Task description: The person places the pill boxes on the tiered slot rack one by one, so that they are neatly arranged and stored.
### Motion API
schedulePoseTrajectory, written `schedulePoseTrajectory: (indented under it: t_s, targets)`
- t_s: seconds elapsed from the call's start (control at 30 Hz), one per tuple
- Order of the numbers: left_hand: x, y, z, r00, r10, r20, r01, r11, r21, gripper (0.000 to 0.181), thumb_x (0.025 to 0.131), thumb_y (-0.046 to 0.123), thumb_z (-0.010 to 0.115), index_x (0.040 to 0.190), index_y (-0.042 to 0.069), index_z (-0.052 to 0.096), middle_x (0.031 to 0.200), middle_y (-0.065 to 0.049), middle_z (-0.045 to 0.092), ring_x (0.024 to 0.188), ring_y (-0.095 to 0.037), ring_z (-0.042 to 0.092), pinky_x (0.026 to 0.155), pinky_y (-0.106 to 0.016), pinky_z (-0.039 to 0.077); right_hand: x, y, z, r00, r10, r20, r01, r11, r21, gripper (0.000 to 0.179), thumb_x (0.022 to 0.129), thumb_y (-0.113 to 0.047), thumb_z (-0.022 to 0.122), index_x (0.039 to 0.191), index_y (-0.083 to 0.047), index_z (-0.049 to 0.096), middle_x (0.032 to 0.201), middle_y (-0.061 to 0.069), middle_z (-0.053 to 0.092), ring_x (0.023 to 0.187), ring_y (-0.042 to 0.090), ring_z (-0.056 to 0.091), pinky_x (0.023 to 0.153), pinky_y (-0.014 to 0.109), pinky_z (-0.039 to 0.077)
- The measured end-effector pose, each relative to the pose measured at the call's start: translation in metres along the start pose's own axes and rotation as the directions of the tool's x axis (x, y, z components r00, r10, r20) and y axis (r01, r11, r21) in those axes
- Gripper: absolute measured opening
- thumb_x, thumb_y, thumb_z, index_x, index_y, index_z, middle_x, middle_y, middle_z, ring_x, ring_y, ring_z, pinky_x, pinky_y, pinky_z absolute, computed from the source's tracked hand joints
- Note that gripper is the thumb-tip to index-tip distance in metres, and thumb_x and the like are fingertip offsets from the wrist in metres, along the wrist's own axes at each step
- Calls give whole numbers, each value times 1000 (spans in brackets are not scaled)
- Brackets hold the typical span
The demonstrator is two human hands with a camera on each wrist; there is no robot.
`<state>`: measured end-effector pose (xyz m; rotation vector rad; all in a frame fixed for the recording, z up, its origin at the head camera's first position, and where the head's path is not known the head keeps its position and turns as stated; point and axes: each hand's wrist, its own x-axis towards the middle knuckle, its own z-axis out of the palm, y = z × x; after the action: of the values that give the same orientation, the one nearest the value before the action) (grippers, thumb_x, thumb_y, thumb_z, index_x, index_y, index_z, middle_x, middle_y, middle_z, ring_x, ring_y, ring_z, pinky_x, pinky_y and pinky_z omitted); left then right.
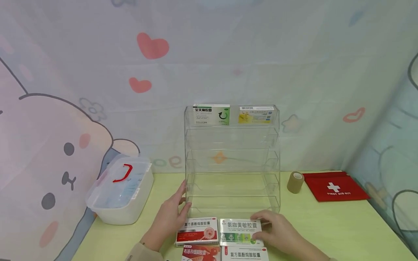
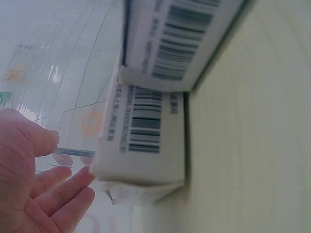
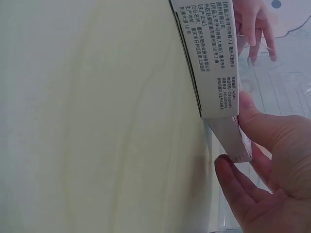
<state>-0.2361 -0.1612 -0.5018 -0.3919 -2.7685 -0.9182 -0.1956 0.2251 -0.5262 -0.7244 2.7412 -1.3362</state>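
Observation:
My right hand pinches the right end of a white and green medicine box at the foot of a clear tiered rack. In the right wrist view, thumb and fingers are on either side of the box's end. My left hand grips the rack's lower left side, its thumb and fingers on either side of the clear edge. Just right of that hand lies a red and white medicine box. Two more boxes, one red and one white, lie nearer me, cut off by the frame.
On the rack's top tier stand a green and white box and a yellow and white box. A white lidded case with a red handle is at left. At right are a brown tape roll and a red first aid pouch.

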Motion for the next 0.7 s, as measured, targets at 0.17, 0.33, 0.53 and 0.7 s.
schedulePoseTrajectory:
  t_s: [0.17, 0.33, 0.53, 0.7]
  targets:
    - [-1, 0, -1, 999, 31, -12, -31, 999, 7, 86, 105, 18, 75, 176, 14, 27, 157, -16, 65, 122, -30, 79, 108, -54, 62, 0, -1, 0, 996, 80, -36, -78, 995, 70, 45, 88, -20, 94, 127, -8, 77, 128, 10, 76, 106, 12, 75, 83, 21, 66]
    - [-2, 1, -1, 998, 54, -23, -53, 999, 8, 85, 105, 16, 75, 176, 14, 27, 156, -17, 66, 120, -30, 80, 107, -54, 63, 0, -3, -1, 993, 81, -82, -75, 995, 71, 42, 88, -17, 94, 126, -9, 78, 129, 10, 77, 104, 5, 73, 83, 19, 66]
    - [-1, 2, -2, 998, 55, -27, -54, 998, 13, 84, 106, 16, 74, 176, 13, 27, 157, -17, 66, 120, -31, 80, 107, -54, 62, 0, -5, 0, 982, -35, -186, 53, 995, 90, 33, 86, -7, 93, 116, -10, 81, 119, 9, 79, 100, -1, 73, 81, 23, 68]
    - [-1, 1, -1, 998, 50, -26, -50, 999, 9, 85, 106, 17, 73, 177, 15, 26, 158, -16, 65, 121, -30, 80, 108, -53, 62, 2, -9, -3, 959, -97, -266, 133, 984, 122, 32, 84, -2, 93, 113, -12, 81, 116, 9, 77, 99, -1, 73, 79, 27, 69]
